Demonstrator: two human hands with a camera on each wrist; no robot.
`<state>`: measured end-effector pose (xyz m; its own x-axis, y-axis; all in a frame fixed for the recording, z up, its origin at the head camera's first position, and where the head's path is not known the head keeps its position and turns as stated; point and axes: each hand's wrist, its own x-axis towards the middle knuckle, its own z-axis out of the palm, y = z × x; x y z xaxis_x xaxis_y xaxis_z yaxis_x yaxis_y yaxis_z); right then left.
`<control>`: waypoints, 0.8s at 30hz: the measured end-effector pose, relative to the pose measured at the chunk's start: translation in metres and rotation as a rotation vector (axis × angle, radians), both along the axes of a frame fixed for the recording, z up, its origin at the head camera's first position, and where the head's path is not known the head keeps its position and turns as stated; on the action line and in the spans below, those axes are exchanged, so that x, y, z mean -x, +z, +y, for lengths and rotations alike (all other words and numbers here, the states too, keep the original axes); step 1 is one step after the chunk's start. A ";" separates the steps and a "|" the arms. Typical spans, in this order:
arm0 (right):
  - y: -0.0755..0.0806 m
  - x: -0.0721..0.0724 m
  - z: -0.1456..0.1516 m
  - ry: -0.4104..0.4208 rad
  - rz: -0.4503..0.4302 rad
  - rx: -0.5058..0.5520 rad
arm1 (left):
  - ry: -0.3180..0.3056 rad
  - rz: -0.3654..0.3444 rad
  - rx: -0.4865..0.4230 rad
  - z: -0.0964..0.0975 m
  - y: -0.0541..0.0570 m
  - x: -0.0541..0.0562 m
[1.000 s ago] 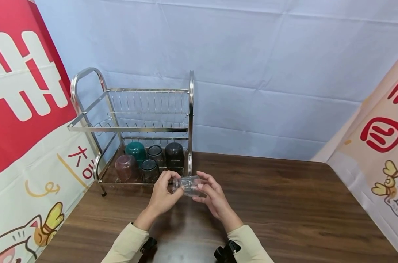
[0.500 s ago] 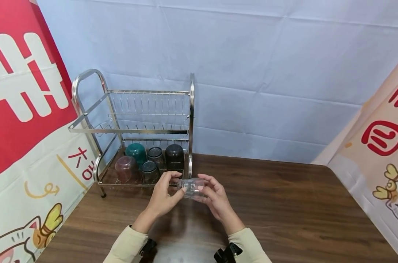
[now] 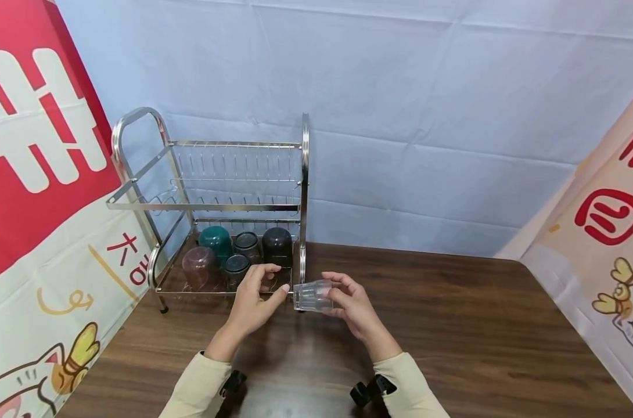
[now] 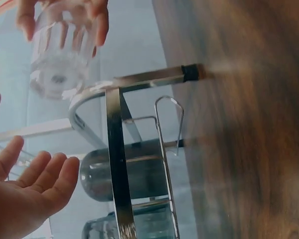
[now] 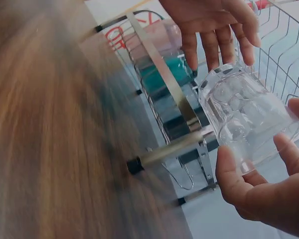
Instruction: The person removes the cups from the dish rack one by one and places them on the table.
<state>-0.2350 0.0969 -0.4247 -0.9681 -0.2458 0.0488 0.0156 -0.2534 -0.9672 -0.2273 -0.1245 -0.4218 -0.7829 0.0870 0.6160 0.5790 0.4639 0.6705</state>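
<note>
A clear drinking glass (image 3: 310, 296) lies sideways in the air above the table, in front of the rack's right end. My right hand (image 3: 354, 307) holds it by its right end, thumb and fingers on opposite sides. In the right wrist view, the faceted end of the glass (image 5: 234, 109) points toward my left hand (image 5: 214, 22). That left hand (image 3: 255, 305) is just left of the glass, its fingers spread and bent and holding nothing. From the left wrist, a gap shows between my left fingers (image 4: 60, 181) and the glass (image 4: 62, 69).
A two-tier metal dish rack (image 3: 222, 206) stands at the left. Upside-down on its lower tier are a teal cup (image 3: 215, 239), a pinkish cup (image 3: 199, 270), a dark cup (image 3: 277, 244) and smoky glasses (image 3: 236, 270). Blue cloth (image 3: 426, 116) hangs behind the wooden table (image 3: 452, 325).
Both hands gripped the glass before; the left hand has let go and drawn slightly left. The right hand has moved a little right with the glass.
</note>
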 end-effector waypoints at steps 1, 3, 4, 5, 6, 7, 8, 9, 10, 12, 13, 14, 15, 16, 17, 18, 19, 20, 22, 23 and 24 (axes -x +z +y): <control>0.000 0.001 0.002 0.004 -0.003 -0.017 | 0.004 0.006 0.003 -0.001 0.000 0.002; 0.000 0.004 0.004 0.017 -0.002 -0.042 | 0.017 0.014 0.016 -0.003 -0.001 0.005; 0.000 0.005 0.005 0.023 0.001 -0.053 | 0.025 0.019 0.028 -0.003 -0.001 0.006; 0.000 0.006 0.006 0.029 0.005 -0.067 | 0.031 0.021 0.042 -0.004 -0.001 0.007; 0.001 0.007 0.006 0.035 0.010 -0.080 | 0.040 0.024 0.065 -0.005 -0.001 0.009; 0.001 0.009 0.007 0.040 0.017 -0.098 | 0.050 0.034 0.094 -0.005 0.000 0.010; 0.001 0.010 0.008 0.045 0.023 -0.116 | 0.060 0.045 0.122 -0.005 0.001 0.011; 0.002 0.012 0.010 0.051 0.030 -0.135 | 0.071 0.058 0.149 -0.005 0.001 0.012; 0.002 0.013 0.011 0.056 0.037 -0.154 | 0.078 0.073 0.172 -0.005 0.002 0.013; 0.004 0.017 0.015 0.064 0.049 -0.189 | 0.095 0.100 0.213 -0.004 0.005 0.014; 0.004 0.019 0.016 0.069 0.054 -0.205 | 0.101 0.110 0.226 -0.004 0.006 0.015; 0.005 0.020 0.017 0.073 0.058 -0.219 | 0.105 0.113 0.239 -0.004 0.007 0.016; 0.006 0.022 0.019 0.076 0.063 -0.233 | 0.111 0.112 0.251 -0.004 0.009 0.017; 0.006 0.024 0.020 0.078 0.069 -0.246 | 0.114 0.108 0.263 -0.004 0.010 0.018; 0.007 0.025 0.021 0.082 0.074 -0.259 | 0.118 0.101 0.277 -0.004 0.012 0.019; 0.007 0.026 0.022 0.086 0.077 -0.272 | 0.123 0.093 0.290 -0.003 0.013 0.020; 0.008 0.027 0.023 0.093 0.081 -0.285 | 0.126 0.084 0.301 -0.003 0.014 0.021; 0.008 0.028 0.023 0.099 0.084 -0.297 | 0.131 0.076 0.312 -0.003 0.016 0.022; 0.009 0.030 0.024 0.115 0.088 -0.316 | 0.141 0.065 0.328 -0.003 0.018 0.023; 0.009 0.030 0.024 0.120 0.087 -0.325 | 0.148 0.058 0.336 -0.003 0.019 0.024; 0.010 0.030 0.024 0.121 0.090 -0.332 | 0.155 0.051 0.345 -0.003 0.019 0.025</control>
